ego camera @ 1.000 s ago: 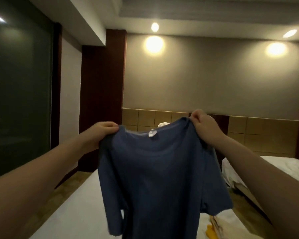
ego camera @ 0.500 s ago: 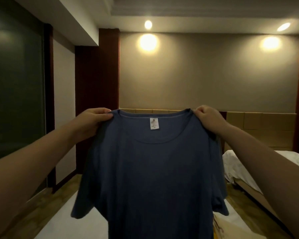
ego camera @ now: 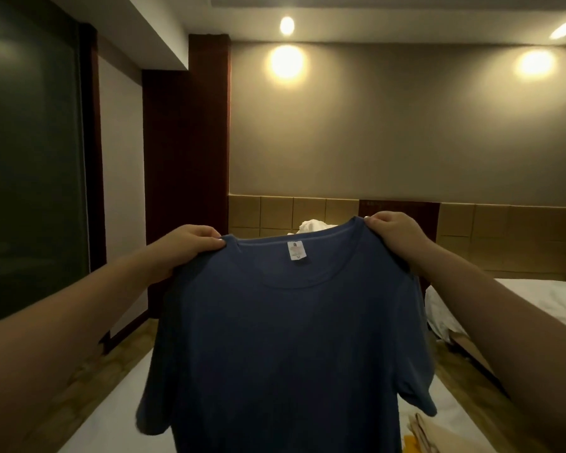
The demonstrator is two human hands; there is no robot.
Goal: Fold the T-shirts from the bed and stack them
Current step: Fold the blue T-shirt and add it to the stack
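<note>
A white-sheeted bed lies mostly hidden behind a hanging dark blue T-shirt. The left hand and the right hand pinch its shoulders.

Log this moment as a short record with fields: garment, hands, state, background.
garment: dark blue short-sleeved T-shirt, white neck label facing the camera
hands: left hand and right hand each grip a shoulder beside the collar
state: held up, spread open, unfolded, hanging over the white bed
background: crumpled white cloth beyond the collar

Blue T-shirt — shoulders in left hand, right hand.
</note>
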